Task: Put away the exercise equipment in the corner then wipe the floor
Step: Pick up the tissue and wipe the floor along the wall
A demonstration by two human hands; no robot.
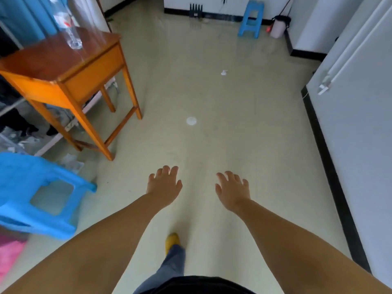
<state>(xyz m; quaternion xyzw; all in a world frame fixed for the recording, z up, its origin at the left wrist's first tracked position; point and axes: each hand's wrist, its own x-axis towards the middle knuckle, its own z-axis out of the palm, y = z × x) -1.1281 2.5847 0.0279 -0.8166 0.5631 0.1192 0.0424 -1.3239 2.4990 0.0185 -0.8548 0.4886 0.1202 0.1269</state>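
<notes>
**Two empty hands over a pale floor**

Both bare arms reach forward and down. The left hand (164,185) and the right hand (232,190) hang palm-down side by side, apart from each other, their fingers (174,171) loosely spread and holding nothing.

Two bright blue plastic stools are in view: one tipped close at the left edge (31,194), one upright by the far wall (251,19). A row of small dark upright objects (195,9) stands against the far skirting; whether these are the exercise equipment cannot be told. Beside the far stool stands one pale pink cylindrical bin (278,28).

Two white bits lie on the glossy cream floor (244,128): a round white disc (191,121) ahead of the hands and a crumpled white scrap (223,72) farther on.

One orange wooden side table (84,77) stands at left; a clear plastic bottle (72,32) stands on its surface. White walls with black skirting close the right side. One yellow shoe (172,240) shows below the hands.
</notes>
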